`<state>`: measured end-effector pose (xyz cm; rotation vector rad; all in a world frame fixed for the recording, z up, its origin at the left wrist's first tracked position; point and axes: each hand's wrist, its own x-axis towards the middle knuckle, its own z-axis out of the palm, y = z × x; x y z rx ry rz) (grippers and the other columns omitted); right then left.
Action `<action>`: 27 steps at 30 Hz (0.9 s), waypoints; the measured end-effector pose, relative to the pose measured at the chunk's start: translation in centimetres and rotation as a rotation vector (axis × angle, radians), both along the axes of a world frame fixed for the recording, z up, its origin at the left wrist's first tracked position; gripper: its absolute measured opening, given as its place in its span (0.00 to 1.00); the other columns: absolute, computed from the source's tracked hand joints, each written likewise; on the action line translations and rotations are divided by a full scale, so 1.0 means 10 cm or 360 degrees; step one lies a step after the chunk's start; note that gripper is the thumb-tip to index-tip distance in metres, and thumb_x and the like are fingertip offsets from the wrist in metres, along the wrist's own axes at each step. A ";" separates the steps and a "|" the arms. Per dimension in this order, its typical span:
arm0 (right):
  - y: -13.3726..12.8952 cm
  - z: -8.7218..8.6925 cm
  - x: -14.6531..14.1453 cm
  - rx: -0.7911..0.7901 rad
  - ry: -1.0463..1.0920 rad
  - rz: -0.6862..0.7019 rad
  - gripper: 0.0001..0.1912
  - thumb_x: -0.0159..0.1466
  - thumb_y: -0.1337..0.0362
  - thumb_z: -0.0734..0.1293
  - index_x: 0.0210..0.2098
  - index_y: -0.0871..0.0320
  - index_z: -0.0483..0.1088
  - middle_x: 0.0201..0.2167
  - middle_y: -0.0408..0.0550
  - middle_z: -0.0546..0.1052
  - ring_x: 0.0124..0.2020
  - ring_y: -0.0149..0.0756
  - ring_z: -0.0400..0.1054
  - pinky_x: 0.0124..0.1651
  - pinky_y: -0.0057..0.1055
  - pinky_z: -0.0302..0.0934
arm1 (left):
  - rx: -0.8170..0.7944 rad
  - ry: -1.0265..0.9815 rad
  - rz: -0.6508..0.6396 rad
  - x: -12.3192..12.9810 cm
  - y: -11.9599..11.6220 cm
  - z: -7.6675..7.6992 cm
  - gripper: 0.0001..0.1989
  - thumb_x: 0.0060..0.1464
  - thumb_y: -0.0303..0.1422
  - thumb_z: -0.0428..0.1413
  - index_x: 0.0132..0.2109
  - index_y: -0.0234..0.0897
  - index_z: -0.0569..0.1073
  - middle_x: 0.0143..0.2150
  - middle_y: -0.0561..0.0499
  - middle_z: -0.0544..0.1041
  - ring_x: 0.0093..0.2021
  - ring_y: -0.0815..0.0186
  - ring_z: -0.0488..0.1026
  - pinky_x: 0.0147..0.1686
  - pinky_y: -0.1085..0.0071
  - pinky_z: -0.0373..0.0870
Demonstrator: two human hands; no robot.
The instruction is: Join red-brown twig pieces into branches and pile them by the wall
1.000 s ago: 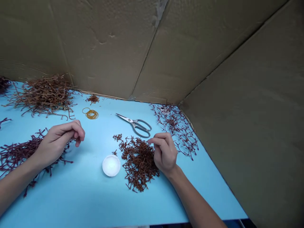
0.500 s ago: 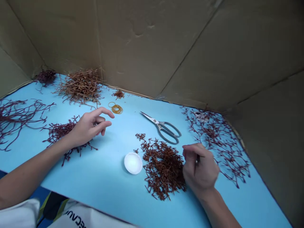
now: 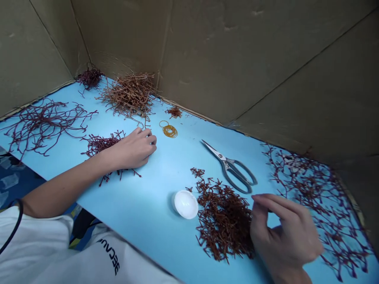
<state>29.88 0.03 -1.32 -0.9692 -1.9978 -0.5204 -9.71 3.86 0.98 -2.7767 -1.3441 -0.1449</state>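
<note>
My left hand (image 3: 137, 148) is palm down with its fingers curled in, over the right side of a pile of dark purplish-red branching twigs (image 3: 103, 142). Whatever its fingers hold, if anything, is hidden. On the right, my right hand (image 3: 288, 232) has its thumb and forefinger tips pinched together; I cannot make out anything between them. It is at the right edge of a heap of short reddish-brown cut twig pieces (image 3: 226, 221). A small white round dish (image 3: 185, 204) stands just left of that heap. Above the heap lie grey-handled scissors (image 3: 229, 165), blades partly crossed.
Yellow rubber bands (image 3: 169, 131) lie near the back beside a small brown pile (image 3: 174, 112). Brown twigs (image 3: 128, 94) and purple twigs (image 3: 90, 77) fill the back left. Long purple stems (image 3: 44, 124) spread at left, branched ones (image 3: 308, 189) at right. Cardboard walls (image 3: 207, 59) enclose the blue table (image 3: 142, 221).
The view has shifted, so the table items appear farther right. My left hand has turned palm down, its fingers curling from a loose, parted pose. My right hand stays beside the brown heap, thumb and forefinger pinched.
</note>
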 end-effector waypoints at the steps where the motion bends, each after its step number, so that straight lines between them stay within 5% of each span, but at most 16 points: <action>1: 0.00 0.01 0.00 0.0007 -0.0003 0.0001 0.13 0.64 0.77 0.73 0.41 0.53 0.76 0.36 0.45 0.82 0.32 0.38 0.79 0.34 0.33 0.71 | 0.0001 -0.0037 0.0002 0.00 0.01 -0.01 0.10 0.62 0.23 0.53 0.36 0.35 0.78 0.42 0.38 0.80 0.48 0.48 0.70 0.44 0.57 0.61; 7: -0.02 0.06 -0.02 0.0090 0.0010 0.0027 0.14 0.62 0.80 0.73 0.39 0.55 0.76 0.35 0.45 0.81 0.32 0.36 0.76 0.34 0.32 0.69 | -0.0089 -0.0567 -0.0013 0.04 0.00 0.07 0.08 0.66 0.28 0.54 0.39 0.38 0.77 0.38 0.44 0.80 0.45 0.53 0.71 0.48 0.58 0.62; 14: -0.04 0.05 0.03 0.0023 -0.0033 0.0065 0.15 0.61 0.81 0.73 0.42 0.56 0.77 0.39 0.49 0.81 0.35 0.38 0.78 0.38 0.33 0.71 | -0.0108 -0.1564 -0.0018 0.26 -0.12 0.08 0.03 0.70 0.30 0.57 0.44 0.38 0.75 0.39 0.50 0.82 0.40 0.65 0.79 0.44 0.67 0.72; 22: -0.04 0.09 -0.01 0.0015 -0.0004 0.0079 0.15 0.63 0.80 0.73 0.42 0.55 0.77 0.38 0.48 0.81 0.35 0.38 0.78 0.40 0.33 0.73 | -0.0244 -0.2099 0.0058 0.31 -0.10 -0.09 0.04 0.73 0.34 0.56 0.48 0.39 0.71 0.39 0.49 0.82 0.45 0.63 0.82 0.48 0.64 0.77; 27: -0.04 0.11 -0.02 -0.0039 0.0011 0.0122 0.15 0.63 0.81 0.72 0.43 0.56 0.76 0.38 0.49 0.81 0.36 0.38 0.78 0.40 0.34 0.73 | -0.0307 -0.2158 0.0077 0.34 -0.12 -0.16 0.06 0.75 0.37 0.53 0.50 0.41 0.65 0.41 0.48 0.84 0.44 0.63 0.83 0.47 0.63 0.78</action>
